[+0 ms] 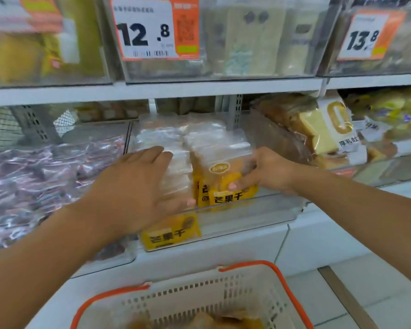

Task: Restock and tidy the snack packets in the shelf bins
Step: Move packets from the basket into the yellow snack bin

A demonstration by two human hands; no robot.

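A clear plastic shelf bin (259,210) in the middle holds two rows of yellow dried-mango packets (221,179) with clear tops. My left hand (133,186) lies flat with straight fingers on the left row of packets (178,167), pressing them. My right hand (263,172) grips the front packets of the right row, thumb on the yellow face and fingers curled behind. One more yellow packet (171,231) shows through the bin's front wall, low down.
A beige basket with orange handles (266,267) stands below, holding a few packets. Silvery-purple packets (45,176) fill the bin on the left; bread loaves (318,131) lie in the bin on the right. Price tags 12.8 (147,29) and 13.8 (363,36) hang on the upper bins.
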